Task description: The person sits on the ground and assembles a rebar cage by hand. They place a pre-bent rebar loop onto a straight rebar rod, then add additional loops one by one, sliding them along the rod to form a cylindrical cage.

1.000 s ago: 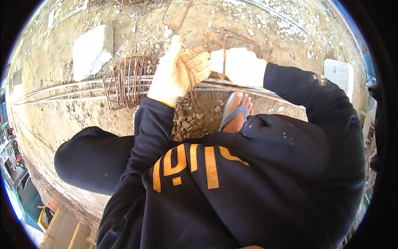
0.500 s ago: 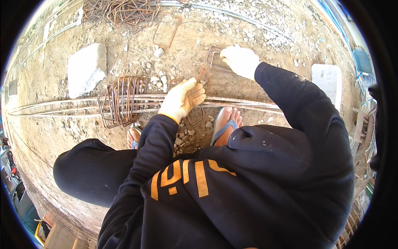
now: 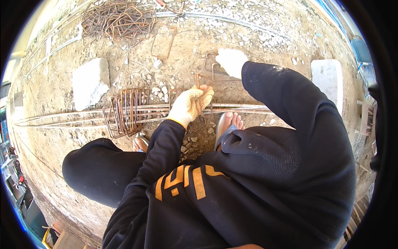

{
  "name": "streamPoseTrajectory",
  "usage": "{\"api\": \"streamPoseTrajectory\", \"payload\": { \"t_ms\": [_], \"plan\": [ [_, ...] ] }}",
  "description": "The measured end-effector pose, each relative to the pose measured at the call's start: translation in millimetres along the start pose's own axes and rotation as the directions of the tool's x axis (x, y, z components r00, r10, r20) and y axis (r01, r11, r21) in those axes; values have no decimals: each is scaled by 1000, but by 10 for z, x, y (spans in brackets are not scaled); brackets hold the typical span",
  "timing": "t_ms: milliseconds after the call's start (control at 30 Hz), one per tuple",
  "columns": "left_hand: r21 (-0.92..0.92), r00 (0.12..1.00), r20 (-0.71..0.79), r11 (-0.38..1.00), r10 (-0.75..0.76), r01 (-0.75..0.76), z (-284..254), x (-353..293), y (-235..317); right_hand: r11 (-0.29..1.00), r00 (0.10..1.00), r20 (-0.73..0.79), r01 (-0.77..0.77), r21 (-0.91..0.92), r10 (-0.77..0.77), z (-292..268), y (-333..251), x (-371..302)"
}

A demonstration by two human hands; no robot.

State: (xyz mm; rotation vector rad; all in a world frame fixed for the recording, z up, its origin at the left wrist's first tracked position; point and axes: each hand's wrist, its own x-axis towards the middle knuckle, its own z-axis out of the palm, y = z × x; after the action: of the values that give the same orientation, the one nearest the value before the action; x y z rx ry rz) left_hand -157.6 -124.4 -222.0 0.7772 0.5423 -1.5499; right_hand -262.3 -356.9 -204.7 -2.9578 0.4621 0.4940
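My left hand (image 3: pixel 191 106), in a knitted cream glove, is curled above the long steel bars (image 3: pixel 89 116). Its fingers close on a rusty piece of bent rod (image 3: pixel 197 79), whose end sticks up past the fingertips; the remainder is mostly hidden. Farther off and to the right, my gloved right hand (image 3: pixel 233 63) is closed at the corner of a rectangular rebar stirrup (image 3: pixel 213 73). Another rectangular outline overlaps it, and I cannot tell whether that one is held too. Several rusty stirrups (image 3: pixel 126 112) stand bunched around the bars, left of my left hand.
A tangled heap of stirrups (image 3: pixel 118 20) lies at the far left, with a single stirrup (image 3: pixel 172 41) beside it. A pale stone block (image 3: pixel 91 83) sits on the left and a grey slab (image 3: pixel 326 85) on the right. Gravel (image 3: pixel 269 31) is strewn across the dirt.
The view has shifted slightly. My right hand has come a little to the left with the stirrup. My left hand has moved slightly right, and the rod in it stands more upright.
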Motion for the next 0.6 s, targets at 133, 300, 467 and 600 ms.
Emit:
{"api": "streamPoseTrajectory", "payload": {
  "t_ms": [133,300,467,600],
  "plan": [
    [1,993,78,996,-93,93,-1,-100,102,996,999,6,-44,77,43,-219,52,-98],
    [54,979,201,997,43,-55,-29,-139,-14,832,994,-45,-55,552,96,-514,-56,-318],
    [127,972,163,974,167,-188,67,-173,-100,349,927,374,-364,864,41,-394,-216,-411],
    [36,962,254,993,98,-110,140,-312,-82,625,985,173,-152,766,28,-103,-302,-295]
  ]
}}
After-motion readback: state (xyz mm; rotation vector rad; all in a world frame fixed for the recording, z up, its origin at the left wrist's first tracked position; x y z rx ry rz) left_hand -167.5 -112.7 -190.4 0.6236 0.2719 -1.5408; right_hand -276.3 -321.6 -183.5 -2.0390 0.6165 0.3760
